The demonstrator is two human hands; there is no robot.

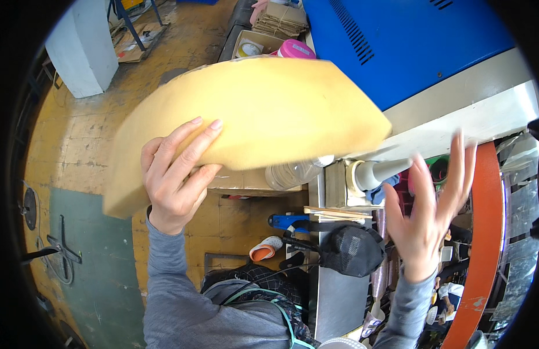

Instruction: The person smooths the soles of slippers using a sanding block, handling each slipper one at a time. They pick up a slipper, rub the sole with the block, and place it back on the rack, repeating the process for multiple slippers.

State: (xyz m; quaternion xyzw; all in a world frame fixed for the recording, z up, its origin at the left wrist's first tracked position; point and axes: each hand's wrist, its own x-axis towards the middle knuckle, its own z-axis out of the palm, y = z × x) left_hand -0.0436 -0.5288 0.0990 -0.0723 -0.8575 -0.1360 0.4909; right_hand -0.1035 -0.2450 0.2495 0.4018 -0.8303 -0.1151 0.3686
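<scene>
A large yellow sheet point(281, 110), flat and curved like a wide arc, is held up in front of me. My left hand point(176, 180) grips its lower edge, with fingers lying over the near face; what lies behind the sheet is hidden. My right hand point(423, 215) is raised at the right, apart from the sheet, fingers spread and slightly blurred, holding nothing. Close to it are a grey cone-shaped piece point(378, 173) and a black mesh cap point(352, 250). A clear plastic bottle point(289, 174) lies partly behind the sheet's lower edge.
A blue machine housing point(409, 41) stands at the upper right, above a white ledge point(455, 119). Thin wooden sticks point(339, 213) lie by the bench point(342, 302). An orange beam point(481, 232) runs down the right. At left are a white pillar point(83, 52) and a green mat point(95, 250).
</scene>
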